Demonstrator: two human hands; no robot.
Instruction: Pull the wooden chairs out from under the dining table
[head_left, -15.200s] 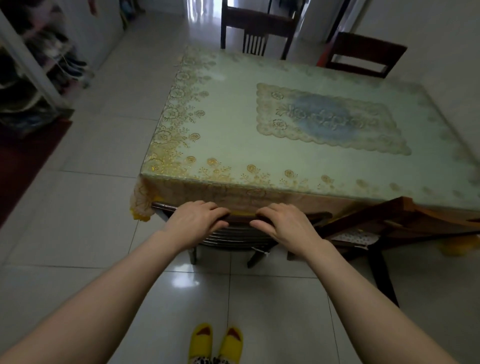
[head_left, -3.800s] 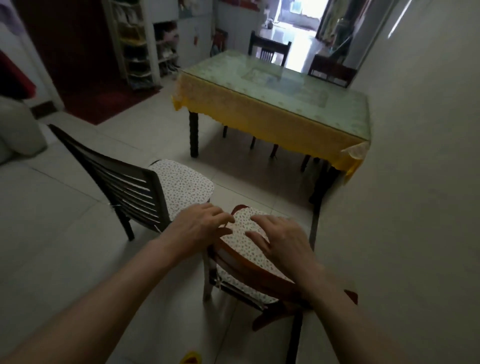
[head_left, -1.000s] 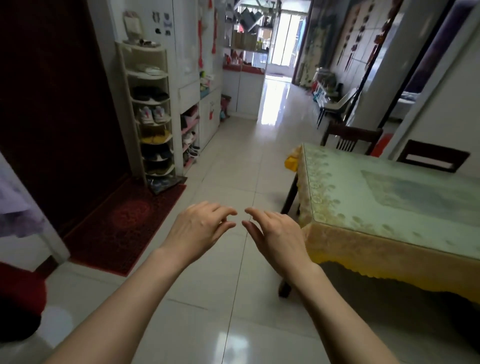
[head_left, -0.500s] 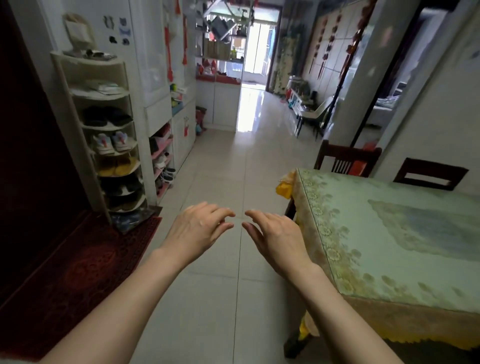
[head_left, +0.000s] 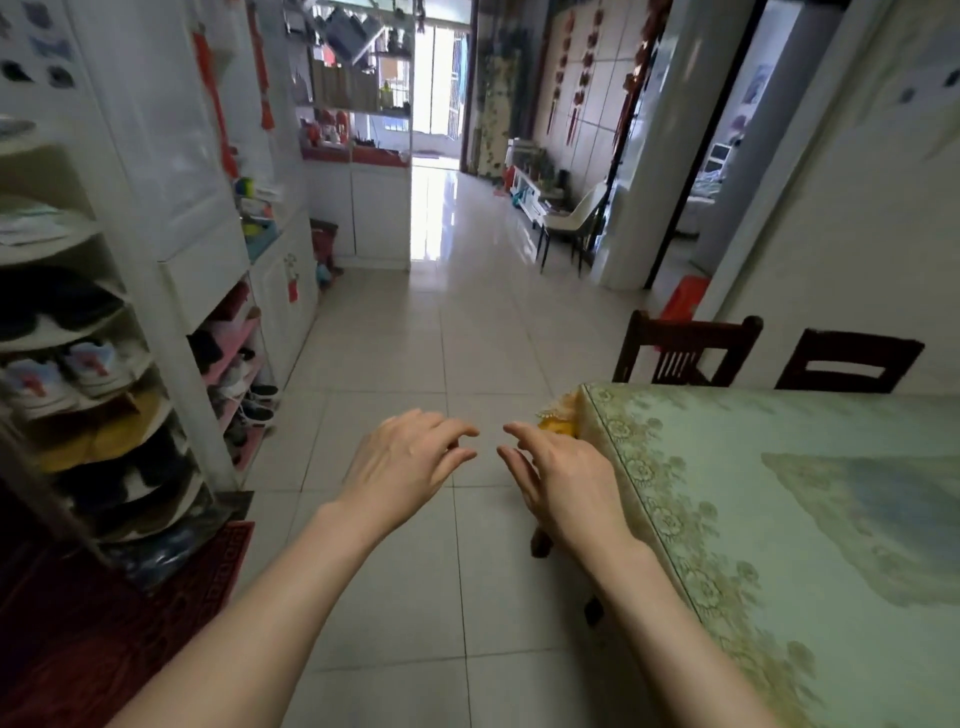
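Observation:
The dining table (head_left: 810, 519) with a green and gold patterned cloth fills the lower right. Two dark wooden chairs stand at its far end, only their backs showing: a slatted one (head_left: 685, 347) and one with a cut-out back (head_left: 849, 361) to its right. My left hand (head_left: 405, 460) and my right hand (head_left: 566, 480) are held out in front of me above the floor, fingers apart and holding nothing. The right hand hovers beside the table's left edge. Both chairs are well beyond my hands.
A white shoe rack (head_left: 88, 374) and white cabinets (head_left: 208, 208) line the left wall. A dark red mat (head_left: 104, 639) lies at lower left. A tiled corridor (head_left: 441, 322) runs ahead, with a white chair (head_left: 571, 221) and a red stool (head_left: 685, 296) to its right.
I have walked forward along the table's left side; the table and the two far chairs are nearer and larger. My hands stay empty and outstretched.

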